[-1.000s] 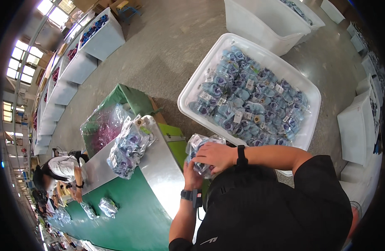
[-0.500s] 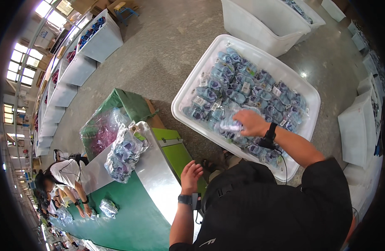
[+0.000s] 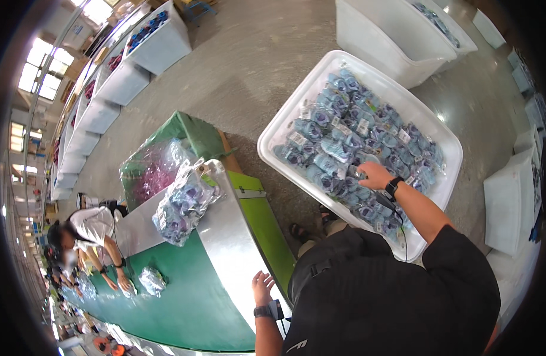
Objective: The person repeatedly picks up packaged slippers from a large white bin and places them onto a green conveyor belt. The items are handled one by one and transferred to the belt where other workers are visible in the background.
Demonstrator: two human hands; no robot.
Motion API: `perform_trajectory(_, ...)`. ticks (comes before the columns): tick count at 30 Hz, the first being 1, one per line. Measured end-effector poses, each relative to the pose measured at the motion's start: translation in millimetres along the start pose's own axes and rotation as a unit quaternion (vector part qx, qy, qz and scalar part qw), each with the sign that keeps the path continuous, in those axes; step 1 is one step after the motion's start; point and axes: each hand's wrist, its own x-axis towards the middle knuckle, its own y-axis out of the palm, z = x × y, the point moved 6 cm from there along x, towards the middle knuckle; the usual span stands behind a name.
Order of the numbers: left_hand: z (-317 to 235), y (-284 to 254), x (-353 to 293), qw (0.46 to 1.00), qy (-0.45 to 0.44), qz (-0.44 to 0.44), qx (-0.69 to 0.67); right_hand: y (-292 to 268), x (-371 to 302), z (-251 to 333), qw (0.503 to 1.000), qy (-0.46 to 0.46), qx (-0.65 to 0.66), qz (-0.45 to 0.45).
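A large white bin (image 3: pixel 271 137) holds many clear-bagged pairs of small light-blue and purple shoes (image 3: pixel 344 132), several with white labels. My right hand (image 3: pixel 377 176) is over the bin's near half, its fingers bent downward and somewhat apart at the top of the bagged shoes; nothing shows clearly in its grasp. To its left lies a bagged pair (image 3: pixel 329 165), sole up. My left hand (image 3: pixel 263 287) hovers by the table's metal edge, fingers loosely apart and holding nothing. A bundle of bagged shoes (image 3: pixel 184 204) rests on the metal table end (image 3: pixel 222 237).
A green work surface (image 3: pixel 192 293) runs off to the left, with a bagged item (image 3: pixel 152 280) on it. Beyond, a co-worker (image 3: pixel 95 231) handles a small package. Behind the table stands a green-draped container (image 3: pixel 198 133) with pink plastic. More white bins (image 3: pixel 380 44) stand around.
My right hand has moved slightly right, away from the blurred bagged pair it was handling. My left hand has lowered a little. The whole view has shifted slightly.
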Motion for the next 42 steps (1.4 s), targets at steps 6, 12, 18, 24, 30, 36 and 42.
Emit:
perform_trajectory(6, 20.8, -40.2, 6.9, 1.0, -0.013, -0.013, -0.003, 67.6, -21.7, -24.5, 0.996, 0.015, 0.077, 0.041)
perform_trajectory(12, -7.9, -77.2, 18.6, 0.997, 0.053, -0.05, -0.011, 108.4, -36.4, -60.3, 0.99, 0.083, 0.062, 0.095)
perform_trajectory(18, -42.7, -149.1, 52.9, 0.989, 0.109, -0.097, 0.021, 113.9, -28.0, -50.2, 0.961, 0.187, 0.18, 0.094)
perform_trajectory(24, -86.3, -254.5, 98.7, 0.954, 0.207, -0.208, 0.068, 115.3, -12.2, 25.7, 0.961, 0.151, 0.204, 0.106)
perform_trajectory(30, -148.6, -367.8, 142.1, 0.905, 0.256, -0.328, 0.089, 119.8, -14.7, 90.7, 0.978, 0.094, 0.157, 0.105)
perform_trajectory(36, -216.3, -472.1, 171.7, 0.784, 0.305, -0.512, 0.173, 113.5, -26.2, 120.2, 0.982, 0.091, 0.082, 0.141)
perform_trajectory(42, -257.3, -544.3, 207.4, 0.79, 0.246, -0.542, 0.149, 98.1, -25.2, 148.8, 0.979, 0.065, -0.064, 0.182)
